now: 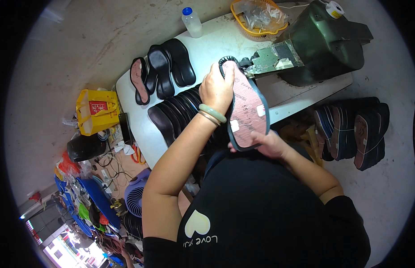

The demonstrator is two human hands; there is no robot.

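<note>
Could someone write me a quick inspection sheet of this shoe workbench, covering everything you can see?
Surface: white worktable, scuffed.
Job's things: pink-faced shoe sole with dark rim, its tip at the dark green machine.
Clutter: black insoles in rows, clear bottle with blue cap, yellow basket, stacked soles on the floor.
Grippers: left hand grips the sole's upper end; right hand supports its lower end.
Cables: loose wires on the floor.
Surroundings: yellow bag, purple fan.

Bare table [216,40] is left open at twelve o'clock. Passage at three o'clock is blocked by the machine [315,42]; nine o'clock is crowded by black insoles [171,67].
</note>
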